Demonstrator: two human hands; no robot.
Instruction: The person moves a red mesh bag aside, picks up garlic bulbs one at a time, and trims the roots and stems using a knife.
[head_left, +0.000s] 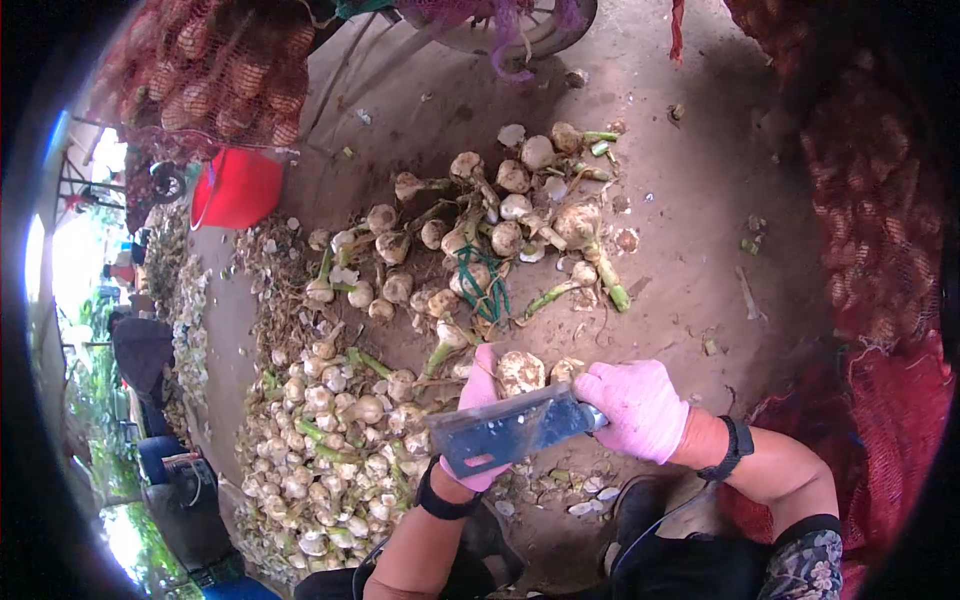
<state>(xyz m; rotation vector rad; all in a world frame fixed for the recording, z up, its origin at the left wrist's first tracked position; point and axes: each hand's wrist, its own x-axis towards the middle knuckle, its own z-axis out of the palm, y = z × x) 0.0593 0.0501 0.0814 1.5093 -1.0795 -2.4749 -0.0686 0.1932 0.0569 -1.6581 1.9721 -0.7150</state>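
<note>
My right hand (pixel 635 408), in a pink glove, is wrapped round the handle of a wide cleaver (pixel 515 430). The blade points left and crosses in front of my left hand (pixel 480 395), also gloved in pink. A garlic bulb (pixel 521 372) with a brown root end shows just beyond the blade, beside my left fingers. The blade partly hides those fingers and their grip. Another bulb (pixel 566 371) lies by my right fingertips. Ahead on the ground are loose bulbs with stalks (pixel 505 238), some under green string. A heap of trimmed garlic (pixel 330 465) spreads at the lower left.
Red mesh sacks of garlic stand at the upper left (pixel 235 85) and right (pixel 880 220). A red bucket (pixel 240 188) sits left of the loose bulbs. A wheel (pixel 540 30) is at the top. A person (pixel 145 355) is at the far left.
</note>
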